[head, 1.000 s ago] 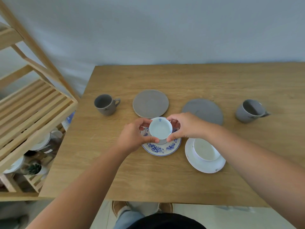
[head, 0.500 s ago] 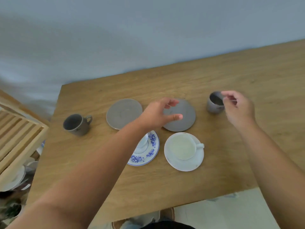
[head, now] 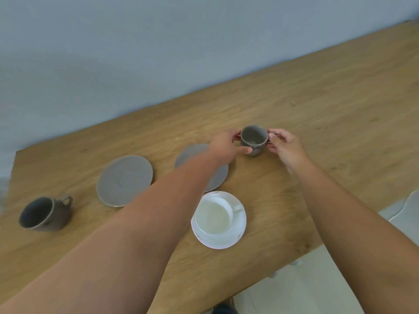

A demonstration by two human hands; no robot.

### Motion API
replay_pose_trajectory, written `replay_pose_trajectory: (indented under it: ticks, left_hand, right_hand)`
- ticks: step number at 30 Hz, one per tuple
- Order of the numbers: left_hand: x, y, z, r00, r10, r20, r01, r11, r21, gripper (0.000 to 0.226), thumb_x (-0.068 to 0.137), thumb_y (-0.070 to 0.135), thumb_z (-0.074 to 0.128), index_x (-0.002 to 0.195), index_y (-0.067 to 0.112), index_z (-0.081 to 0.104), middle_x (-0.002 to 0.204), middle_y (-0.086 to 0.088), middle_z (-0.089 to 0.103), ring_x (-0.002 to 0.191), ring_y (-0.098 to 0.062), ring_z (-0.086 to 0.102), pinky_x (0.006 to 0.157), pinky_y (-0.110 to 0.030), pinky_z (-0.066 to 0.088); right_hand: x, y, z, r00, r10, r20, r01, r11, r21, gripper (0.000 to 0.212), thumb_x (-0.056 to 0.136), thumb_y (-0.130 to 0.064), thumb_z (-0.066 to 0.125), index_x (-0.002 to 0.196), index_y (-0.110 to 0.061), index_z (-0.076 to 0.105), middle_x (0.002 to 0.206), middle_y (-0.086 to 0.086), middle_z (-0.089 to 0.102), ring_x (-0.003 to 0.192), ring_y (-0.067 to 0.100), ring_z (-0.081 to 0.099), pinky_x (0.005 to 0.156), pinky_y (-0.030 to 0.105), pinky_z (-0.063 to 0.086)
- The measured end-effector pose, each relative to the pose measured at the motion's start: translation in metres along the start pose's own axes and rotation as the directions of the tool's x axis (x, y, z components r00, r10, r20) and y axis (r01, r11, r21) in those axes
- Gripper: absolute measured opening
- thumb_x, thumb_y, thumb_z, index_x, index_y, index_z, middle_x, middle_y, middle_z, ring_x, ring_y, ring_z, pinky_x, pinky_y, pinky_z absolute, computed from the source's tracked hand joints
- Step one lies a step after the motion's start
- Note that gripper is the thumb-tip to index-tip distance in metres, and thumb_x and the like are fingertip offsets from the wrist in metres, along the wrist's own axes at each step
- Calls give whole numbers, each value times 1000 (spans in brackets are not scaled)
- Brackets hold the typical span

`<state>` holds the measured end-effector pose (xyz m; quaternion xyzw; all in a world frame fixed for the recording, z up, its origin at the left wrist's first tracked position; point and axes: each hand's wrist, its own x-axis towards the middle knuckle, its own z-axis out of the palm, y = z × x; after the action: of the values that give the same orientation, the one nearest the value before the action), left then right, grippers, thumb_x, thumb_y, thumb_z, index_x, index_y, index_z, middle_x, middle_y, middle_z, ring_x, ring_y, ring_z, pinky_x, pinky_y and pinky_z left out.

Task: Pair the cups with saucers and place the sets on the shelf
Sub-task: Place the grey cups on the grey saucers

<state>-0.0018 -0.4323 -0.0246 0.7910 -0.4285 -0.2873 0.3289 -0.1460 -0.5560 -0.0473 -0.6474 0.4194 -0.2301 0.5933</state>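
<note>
Now both hands point(head: 226, 145) hold 1 empty grey cup point(head: 253, 139).

Both hands grip a grey cup point(head: 254, 139) on the wooden table point(head: 317, 105): left hand point(head: 226, 146) at its side, right hand point(head: 283, 142) at the handle, beside a grey saucer point(head: 217, 177)

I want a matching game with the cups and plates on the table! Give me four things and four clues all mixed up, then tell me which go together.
Things:
1. white cup
2. grey cup on the right
3. grey cup on the left
4. left grey saucer

Clues:
A. stands alone, nobody touching it
B. flat and bare, nothing on it
C. sits on a white saucer
D. between both hands

Pairs: 1-C, 2-D, 3-A, 4-B
</note>
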Motion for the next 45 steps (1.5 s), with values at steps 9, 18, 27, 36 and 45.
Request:
replay_pose_trajectory:
  ticks: [9, 18, 27, 36, 45]
  left_hand:
    - [-24, -15, -41, 998, -7, -55, -4, 978, -207, 44, 75, 34, 82, 114, 19, 68, 95, 5, 71, 87, -8, 65, 86, -27, 51]
    - [-71, -61, -80, 987, -116, -114, 82, 962, -261, 38, 73, 29, 84, 106, 19, 70, 91, 6, 68, 85, -7, 63, 83, -27, 48]
    - [-92, -81, -83, 983, -164, -82, 130, 940, -316, 39, 69, 24, 87, 103, 28, 68, 100, 8, 71, 93, -7, 67, 81, -18, 52]
    - [-109, -85, -88, 975, -213, -61, 185, 934, -305, 58, 66, 10, 89, 116, 23, 64, 116, 1, 69, 112, -16, 64, 96, -36, 53]
    - [-189, -118, -161, 899, -115, -422, 176, 979, 107, 41, 77, 21, 79, 115, 28, 67, 121, 4, 57, 113, -13, 53, 96, -21, 36]
  right_hand:
    - [-4, -21, 23, 992, -81, 101, 74, 995, 64, 19, 96, -16, 54, 112, -13, 63, 96, 10, 67, 76, 15, 64, 70, 20, 56]
    - [-25, -25, 84, 949, -71, 306, 70, 997, 14, 18, 96, -13, 54, 111, -12, 64, 87, 4, 67, 75, 16, 65, 78, 30, 56]
    - [-45, -18, 101, 927, -45, 372, 47, 999, 2, 18, 96, -13, 53, 110, -17, 63, 99, 7, 66, 85, 15, 65, 85, 29, 56]
    - [-56, -28, 101, 937, -62, 342, 120, 981, -151, 32, 90, -9, 56, 116, -26, 62, 114, -5, 64, 108, 10, 60, 94, 26, 48]
    - [-90, -105, 186, 805, -279, 524, 456, 856, -245, 45, 83, -10, 55, 120, -34, 61, 101, -17, 53, 76, -9, 44, 75, 17, 35]
